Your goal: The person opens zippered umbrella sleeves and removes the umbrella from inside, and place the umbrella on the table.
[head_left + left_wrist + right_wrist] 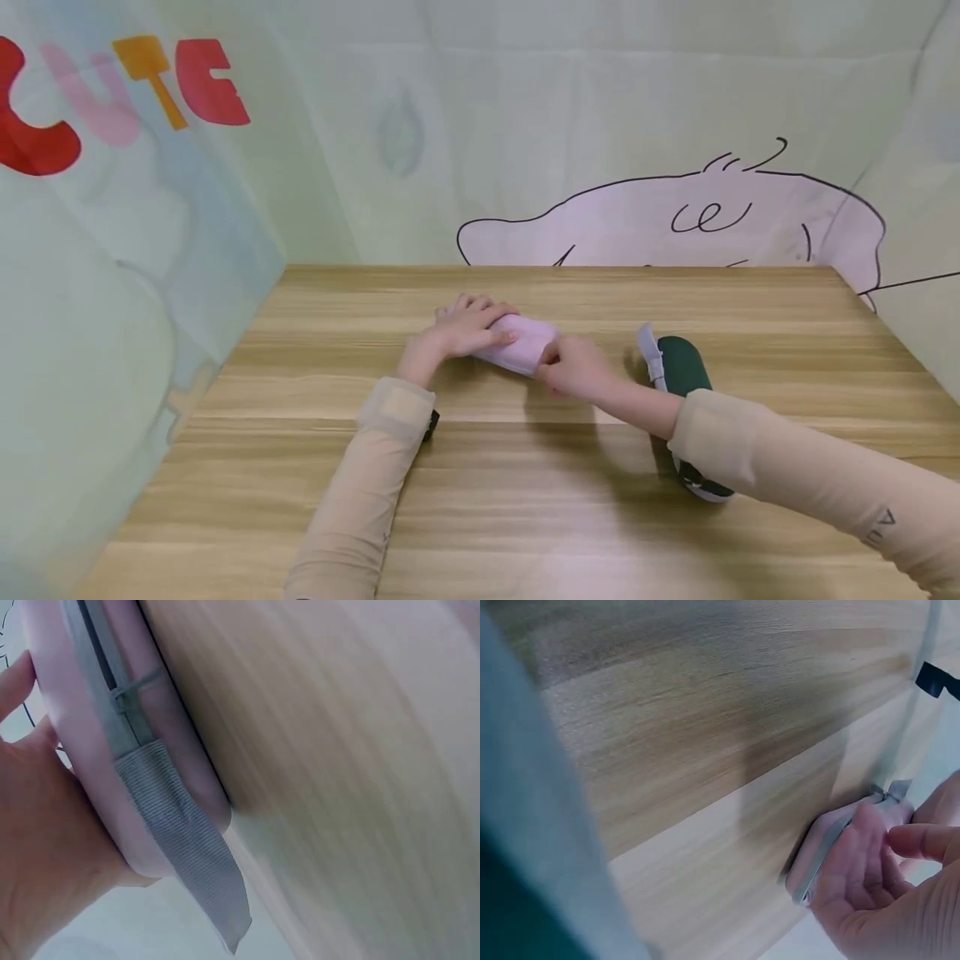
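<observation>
A pale pink zippered case [528, 337] lies on the wooden table, its grey zipper band [101, 690] facing the near side. My left hand [472, 325] holds it from above, fingers draped over the far edge and thumb along the top. A grey fabric tab [187, 832] sticks out from the case's left end, close to a small cord pull [139, 684] on the zipper. At the case's right end, my right hand [577, 367] grips with bent fingers; what lies under the fingertips is hidden.
A dark green case [684, 367] with a grey tab lies to the right, partly under my right forearm. Behind the wooden table [480, 517] hangs a printed cloth backdrop [525, 100], which also covers the left side.
</observation>
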### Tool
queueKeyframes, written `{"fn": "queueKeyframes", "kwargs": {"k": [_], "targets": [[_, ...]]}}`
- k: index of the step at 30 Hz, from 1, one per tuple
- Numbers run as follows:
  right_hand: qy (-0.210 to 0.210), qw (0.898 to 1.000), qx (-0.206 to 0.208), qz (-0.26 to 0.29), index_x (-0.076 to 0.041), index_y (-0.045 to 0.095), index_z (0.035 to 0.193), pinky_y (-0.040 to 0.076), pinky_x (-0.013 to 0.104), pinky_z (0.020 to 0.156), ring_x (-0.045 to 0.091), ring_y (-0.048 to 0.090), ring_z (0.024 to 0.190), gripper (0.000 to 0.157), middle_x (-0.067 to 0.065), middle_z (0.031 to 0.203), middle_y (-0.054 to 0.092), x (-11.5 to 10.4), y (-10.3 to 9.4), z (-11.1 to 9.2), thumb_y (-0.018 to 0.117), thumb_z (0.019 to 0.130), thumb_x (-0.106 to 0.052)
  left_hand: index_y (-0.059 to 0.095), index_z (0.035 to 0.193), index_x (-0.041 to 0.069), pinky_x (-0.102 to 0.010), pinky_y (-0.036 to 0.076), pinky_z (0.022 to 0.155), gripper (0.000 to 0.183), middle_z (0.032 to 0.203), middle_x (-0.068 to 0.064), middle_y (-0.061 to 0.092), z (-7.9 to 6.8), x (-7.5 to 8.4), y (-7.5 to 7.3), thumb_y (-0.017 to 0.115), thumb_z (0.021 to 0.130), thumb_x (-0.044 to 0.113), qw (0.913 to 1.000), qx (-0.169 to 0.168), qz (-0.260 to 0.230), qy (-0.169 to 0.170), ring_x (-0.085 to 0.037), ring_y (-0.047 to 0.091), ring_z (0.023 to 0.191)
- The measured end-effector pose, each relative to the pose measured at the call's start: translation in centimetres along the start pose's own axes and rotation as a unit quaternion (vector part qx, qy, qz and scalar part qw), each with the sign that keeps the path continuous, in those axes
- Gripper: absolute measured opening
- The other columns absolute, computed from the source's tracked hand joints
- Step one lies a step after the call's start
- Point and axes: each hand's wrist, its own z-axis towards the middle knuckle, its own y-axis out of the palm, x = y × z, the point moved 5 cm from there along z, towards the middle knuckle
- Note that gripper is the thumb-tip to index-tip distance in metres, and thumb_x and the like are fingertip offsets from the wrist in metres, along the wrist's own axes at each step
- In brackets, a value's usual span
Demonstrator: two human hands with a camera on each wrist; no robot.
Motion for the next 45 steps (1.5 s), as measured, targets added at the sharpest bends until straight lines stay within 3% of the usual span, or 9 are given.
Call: {"fn": "queueKeyframes", "kwargs": {"k": [4,8,10,16,21,25,31,39,45], "targets": [[0.030,0.998,-0.013,0.045,-0.002,0.064,0.082,0.045,0.023,0.056,0.013,0.057,0.060,0.014,0.008,0.068,0.063,0.5,-0.6,0.3,0.055,0.082,-0.012,0.037,0.136,0.034,-0.066,0.015,0.102,0.054,0.139,-0.001,0.039,-0.2,0.1,-0.1,0.039,0.088,0.058,0.9999,0.005,0.016,-0.001,-0.029,0.024,0.132],[0.072,0.987,-0.028,0.144,0.003,0.061,0.093,0.048,0.025,0.061,0.017,0.059,0.068,0.017,0.012,0.079,0.062,0.9,-1.2,0.7,0.052,0.086,-0.010,0.036,0.137,0.034,-0.068,0.007,0.103,0.050,0.141,0.000,0.038,-0.5,0.7,-0.2,0.036,0.091,0.054,0.9991,0.009,0.042,-0.003,-0.027,0.023,0.136],[0.083,0.984,-0.023,0.158,0.003,0.060,0.097,0.047,0.024,0.061,0.018,0.058,0.069,0.019,0.013,0.081,0.061,1.0,-1.7,0.9,0.052,0.088,-0.012,0.037,0.137,0.034,-0.067,0.007,0.103,0.048,0.140,0.000,0.039,-0.6,1.2,-0.1,0.034,0.092,0.052,0.9981,0.014,0.059,-0.005,-0.025,0.024,0.136],[0.098,0.980,-0.005,0.172,0.000,0.058,0.105,0.047,0.026,0.068,0.022,0.059,0.082,0.024,0.013,0.095,0.061,1.2,-2.6,1.5,0.051,0.090,-0.017,0.042,0.133,0.032,-0.069,0.006,0.102,0.051,0.140,-0.001,0.040,-0.6,2.7,0.4,0.027,0.092,0.058,0.9920,0.064,0.102,-0.037,-0.026,0.027,0.136],[0.112,0.975,-0.008,0.190,-0.003,0.055,0.112,0.046,0.036,0.084,0.025,0.053,0.096,0.027,0.011,0.110,0.056,1.4,-2.7,2.0,0.050,0.090,-0.018,0.045,0.132,0.026,-0.068,0.012,0.102,0.055,0.143,-0.008,0.037,-1.0,3.7,0.6,0.032,0.091,0.059,0.9854,0.105,0.079,-0.109,-0.032,0.025,0.136],[0.126,0.971,-0.011,0.201,-0.004,0.051,0.117,0.042,0.042,0.094,0.026,0.048,0.107,0.031,0.013,0.120,0.052,1.7,-2.6,2.6,0.050,0.089,-0.017,0.044,0.132,0.022,-0.070,0.018,0.098,0.057,0.141,-0.013,0.036,-1.6,4.5,0.8,0.036,0.090,0.058,0.9747,0.138,0.052,-0.168,-0.038,0.021,0.135],[0.142,0.968,-0.008,0.206,-0.002,0.049,0.123,0.041,0.041,0.097,0.027,0.048,0.111,0.036,0.015,0.126,0.050,2.0,-2.4,3.6,0.047,0.090,-0.015,0.029,0.142,0.020,-0.074,0.027,0.090,0.067,0.149,-0.026,0.009,-2.4,5.1,1.7,0.036,0.088,0.060,0.9618,0.137,0.023,-0.236,-0.053,0.008,0.134],[0.123,0.979,-0.030,0.162,0.002,0.051,0.123,0.043,0.039,0.089,0.021,0.052,0.098,0.039,0.008,0.101,0.055,1.7,-2.3,4.8,0.042,0.092,-0.021,0.022,0.145,0.015,-0.063,0.038,0.092,0.075,0.144,-0.040,0.002,-2.8,5.6,1.8,0.036,0.088,0.062,0.9480,0.168,0.016,-0.270,-0.058,0.011,0.131],[0.126,0.981,-0.057,0.140,0.002,0.047,0.127,0.042,0.043,0.095,0.024,0.050,0.103,0.045,0.018,0.123,0.052,2.0,-1.9,5.5,0.038,0.094,-0.028,0.023,0.144,0.010,-0.057,0.041,0.094,0.076,0.142,-0.042,0.003,-2.8,5.8,1.7,0.037,0.088,0.060,0.9438,0.177,0.004,-0.279,-0.059,0.011,0.131]]}}
